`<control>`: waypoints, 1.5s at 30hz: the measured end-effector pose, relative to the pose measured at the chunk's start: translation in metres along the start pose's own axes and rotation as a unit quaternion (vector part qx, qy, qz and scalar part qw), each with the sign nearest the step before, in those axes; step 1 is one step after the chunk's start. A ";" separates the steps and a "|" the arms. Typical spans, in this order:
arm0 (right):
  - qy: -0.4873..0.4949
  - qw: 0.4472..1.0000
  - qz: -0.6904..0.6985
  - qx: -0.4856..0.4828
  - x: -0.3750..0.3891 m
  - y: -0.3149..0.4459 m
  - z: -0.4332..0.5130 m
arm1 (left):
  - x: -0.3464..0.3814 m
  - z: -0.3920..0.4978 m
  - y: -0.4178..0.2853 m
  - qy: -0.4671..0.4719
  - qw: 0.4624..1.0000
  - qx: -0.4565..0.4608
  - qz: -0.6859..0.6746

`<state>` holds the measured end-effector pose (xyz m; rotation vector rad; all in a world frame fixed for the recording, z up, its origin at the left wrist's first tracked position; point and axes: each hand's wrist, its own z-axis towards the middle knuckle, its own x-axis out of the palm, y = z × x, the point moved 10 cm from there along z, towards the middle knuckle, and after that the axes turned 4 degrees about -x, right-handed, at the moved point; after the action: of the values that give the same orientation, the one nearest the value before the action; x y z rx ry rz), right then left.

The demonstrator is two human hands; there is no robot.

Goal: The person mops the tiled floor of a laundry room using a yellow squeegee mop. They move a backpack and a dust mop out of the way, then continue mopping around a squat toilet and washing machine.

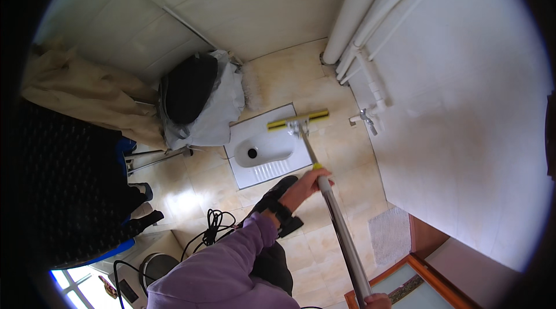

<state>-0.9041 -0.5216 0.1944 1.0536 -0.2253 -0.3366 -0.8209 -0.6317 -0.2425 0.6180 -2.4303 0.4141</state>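
Note:
A long-handled mop [345,231] with a metal pole slants from the lower right up to the middle of the view. Its narrow yellow head [299,120] is over the back right corner of a white squat toilet pan [278,174]; whether it touches the surface I cannot tell. My left hand [315,181] is wrapped around the grey collar of the pole, below a yellow ring. A black band with a box-like device [284,218] sits on that wrist. Lower down, my right hand [377,301] grips the pole, partly cut off by the bottom edge.
White pipes [347,48] and a tap [368,120] line the right wall. A black-and-white bag-like bundle [195,92] and beige cloth [95,96] are at left. Coiled black cable [213,228] lies near my legs. An orange-framed door [408,283] stands lower right, by a grey mat [389,235].

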 end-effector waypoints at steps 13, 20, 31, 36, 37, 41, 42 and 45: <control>0.081 0.973 -0.149 0.158 0.055 -0.145 -0.010 | -0.024 0.072 -0.139 -0.060 0.970 0.180 0.151; 0.136 0.968 -0.142 0.158 0.002 -0.118 -0.056 | -0.045 0.071 -0.054 -0.092 0.965 0.131 0.209; 0.103 0.979 -0.079 0.159 -0.122 -0.017 -0.104 | -0.018 0.010 0.137 -0.111 0.973 0.068 0.191; 0.098 0.985 -0.097 0.106 -0.164 0.031 -0.086 | 0.045 -0.022 0.194 0.027 0.986 0.043 0.158; 0.105 0.992 -0.061 0.043 -0.169 0.043 -0.072 | 0.060 -0.028 0.201 0.052 0.986 0.045 0.154; -0.033 0.996 0.073 -0.046 -0.216 0.074 -0.026 | 0.119 -0.053 0.240 0.152 0.963 -0.057 0.214; -0.031 0.990 0.119 -0.067 -0.222 0.081 -0.012 | 0.131 -0.061 0.245 0.179 0.952 -0.068 0.239; 0.036 0.979 0.180 -0.092 -0.233 0.093 0.023 | 0.147 -0.077 0.253 0.212 0.912 -0.053 0.348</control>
<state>-1.1125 -0.4109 0.2818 0.8204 -0.3079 0.0087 -1.0214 -0.4345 -0.1304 -0.3871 -2.1524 0.6154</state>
